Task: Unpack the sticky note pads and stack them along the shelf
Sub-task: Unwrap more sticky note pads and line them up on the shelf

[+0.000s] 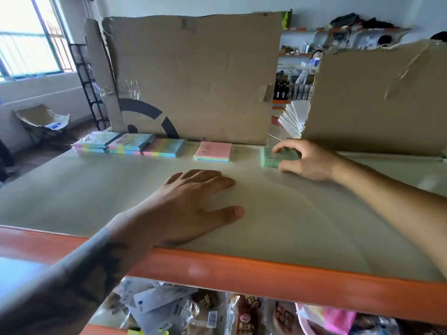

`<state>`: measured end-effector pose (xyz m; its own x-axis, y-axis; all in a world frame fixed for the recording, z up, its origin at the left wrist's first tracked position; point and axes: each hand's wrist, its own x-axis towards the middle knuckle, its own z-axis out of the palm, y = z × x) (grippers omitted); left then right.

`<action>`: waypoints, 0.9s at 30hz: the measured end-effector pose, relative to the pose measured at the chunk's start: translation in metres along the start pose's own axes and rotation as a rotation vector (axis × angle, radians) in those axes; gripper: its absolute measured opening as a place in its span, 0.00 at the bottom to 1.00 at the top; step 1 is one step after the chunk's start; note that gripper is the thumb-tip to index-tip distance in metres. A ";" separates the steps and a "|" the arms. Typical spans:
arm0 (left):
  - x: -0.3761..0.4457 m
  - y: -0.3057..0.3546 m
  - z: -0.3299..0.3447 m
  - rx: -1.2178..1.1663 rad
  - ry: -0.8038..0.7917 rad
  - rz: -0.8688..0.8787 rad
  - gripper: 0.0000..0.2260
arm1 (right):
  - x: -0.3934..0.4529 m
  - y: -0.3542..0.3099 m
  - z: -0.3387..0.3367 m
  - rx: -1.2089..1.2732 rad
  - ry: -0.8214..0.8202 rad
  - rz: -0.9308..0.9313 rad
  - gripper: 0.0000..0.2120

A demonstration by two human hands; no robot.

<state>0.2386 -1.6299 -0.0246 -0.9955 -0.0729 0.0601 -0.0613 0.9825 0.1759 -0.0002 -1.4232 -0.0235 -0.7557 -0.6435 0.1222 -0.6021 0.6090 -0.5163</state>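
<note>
Head view shows the left hand (193, 204) lying flat on the shelf (72, 197), fingers straight and close together, thumb apart. Farther back, the right hand (304, 160) curls its fingers and thumb around a green sticky note pad (269, 158). Four more pads (159, 147) sit along the cardboard sheet (193, 76).

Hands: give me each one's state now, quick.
Left hand: open, flat on the shelf.
Right hand: fingers curled round the green pad.
</note>
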 end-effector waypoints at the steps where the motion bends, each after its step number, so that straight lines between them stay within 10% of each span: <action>1: 0.000 0.001 0.000 0.002 -0.005 0.003 0.41 | -0.001 0.000 0.001 0.003 0.006 0.012 0.25; 11: -0.001 -0.002 0.001 0.050 -0.007 0.061 0.42 | -0.006 -0.014 0.001 -0.075 0.069 0.144 0.18; 27: -0.004 0.005 -0.009 0.050 -0.040 0.067 0.38 | -0.015 -0.021 -0.008 -0.205 0.143 0.141 0.32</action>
<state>0.2426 -1.6262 -0.0148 -0.9995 -0.0012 0.0309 0.0026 0.9923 0.1239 0.0219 -1.4223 -0.0075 -0.8553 -0.4830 0.1873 -0.5174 0.7781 -0.3561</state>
